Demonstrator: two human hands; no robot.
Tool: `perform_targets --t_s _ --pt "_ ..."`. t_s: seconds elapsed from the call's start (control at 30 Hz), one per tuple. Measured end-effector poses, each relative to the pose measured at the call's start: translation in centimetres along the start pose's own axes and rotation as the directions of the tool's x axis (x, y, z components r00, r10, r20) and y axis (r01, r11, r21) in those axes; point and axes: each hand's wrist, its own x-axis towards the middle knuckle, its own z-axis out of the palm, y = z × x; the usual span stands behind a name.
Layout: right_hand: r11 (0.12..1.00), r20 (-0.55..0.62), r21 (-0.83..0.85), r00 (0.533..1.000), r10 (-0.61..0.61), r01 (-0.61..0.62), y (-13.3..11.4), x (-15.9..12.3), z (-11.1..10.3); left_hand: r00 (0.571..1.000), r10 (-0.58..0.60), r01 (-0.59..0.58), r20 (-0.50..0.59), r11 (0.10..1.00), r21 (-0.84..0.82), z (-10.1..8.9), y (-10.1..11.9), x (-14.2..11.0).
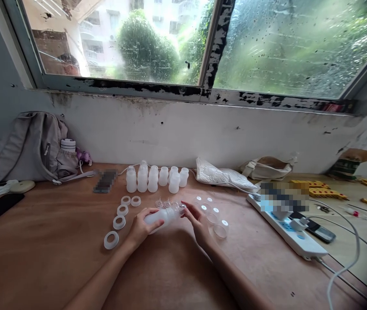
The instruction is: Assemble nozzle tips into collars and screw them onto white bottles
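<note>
From the head view, a frosted, translucent bottle (pixel 168 216) with a shiny clear tip (pixel 182 207) lies tilted between both hands. The left hand's (pixel 144 224) fingers grip its body; the right hand's (pixel 197 220) fingertips close around the tip. Just beyond the fingers, small clear pieces (pixel 167 204) are partly blocked by the bottle. White rings (pixel 119 222) lie left, clear rings (pixel 220 231) right, upright bottles (pixel 153 180) farther back.

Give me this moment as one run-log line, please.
left hand: holding tilted baby bottle | right hand: at bottle's top | nearby: white rings, upright bottles
</note>
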Motion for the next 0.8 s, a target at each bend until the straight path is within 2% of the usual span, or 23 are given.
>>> perform_targets --t_s 0.4,0.63,0.8 --pt "1.000 0.084 0.012 0.996 0.000 -0.001 0.9 -1.2 0.2 0.998 -0.040 0.042 0.049 0.999 -0.033 0.0 -0.8 0.1" --pt "0.991 0.194 0.051 0.975 0.112 -0.124 1.7 -1.1 -0.1 0.993 -0.100 0.104 0.068 0.993 -0.057 -0.8 -0.7 0.0" --pt "0.984 0.297 0.087 0.947 0.125 -0.157 2.7 -0.6 -0.8 0.997 -0.068 0.069 0.038 0.997 -0.022 -0.7 -1.1 0.0"
